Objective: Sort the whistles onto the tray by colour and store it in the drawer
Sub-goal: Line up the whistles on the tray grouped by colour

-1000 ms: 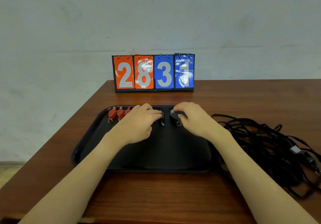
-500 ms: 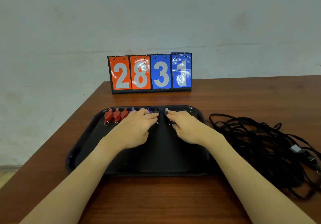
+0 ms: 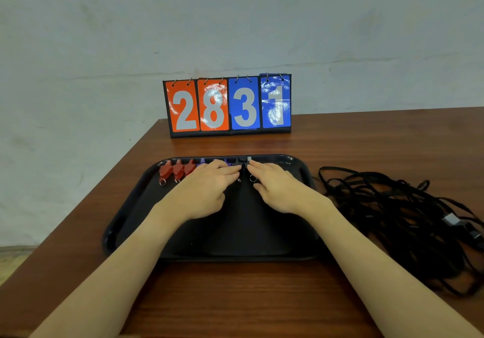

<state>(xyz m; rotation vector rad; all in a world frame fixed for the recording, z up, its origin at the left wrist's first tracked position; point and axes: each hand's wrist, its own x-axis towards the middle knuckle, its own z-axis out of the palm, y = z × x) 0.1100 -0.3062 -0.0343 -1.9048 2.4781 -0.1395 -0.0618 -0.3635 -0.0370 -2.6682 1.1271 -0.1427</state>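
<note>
Left hand (image 3: pixel 207 193): palm down, fingers extended and together, flat over the far part of the tray, fingertips resting on the row of whistles; nothing gripped. Right hand (image 3: pixel 275 188): palm down, fingers extended, index tip touching a dark whistle (image 3: pixel 245 166) at the row's right end; no grasp visible. The two hands lie just beside each other, fingertips nearly meeting. Whistles: one line along the tray's far rim, mouthpieces pointing away from the person. Beyond the left hand's outer edge, three red whistles (image 3: pixel 178 171), side by side and touching, small metal rings at their near ends. Under and just past the left fingertips, purple whistles (image 3: pixel 201 163), largely covered; their count cannot be told. Between the hands, dark whistles with a pale grey tip showing and two metal rings at the near side; their colour blends into the tray, so outlines are hard to read. Tray (image 3: pixel 262 233): black, rectangular, rounded corners, raised rim, bare on its near half beneath both wrists. Table (image 3: pixel 235 298): dark brown wood, bearing the tray. Right of the right hand, off the tray: tangled heap of black cords (image 3: pixel 392 212), with a grey-and-black piece partly buried near the frame edge, unidentifiable. Beyond both hands: flip scoreboard (image 3: pixel 227 105), upright, orange 2 and 8, blue 3 and 1, the last card glare-smeared.
</note>
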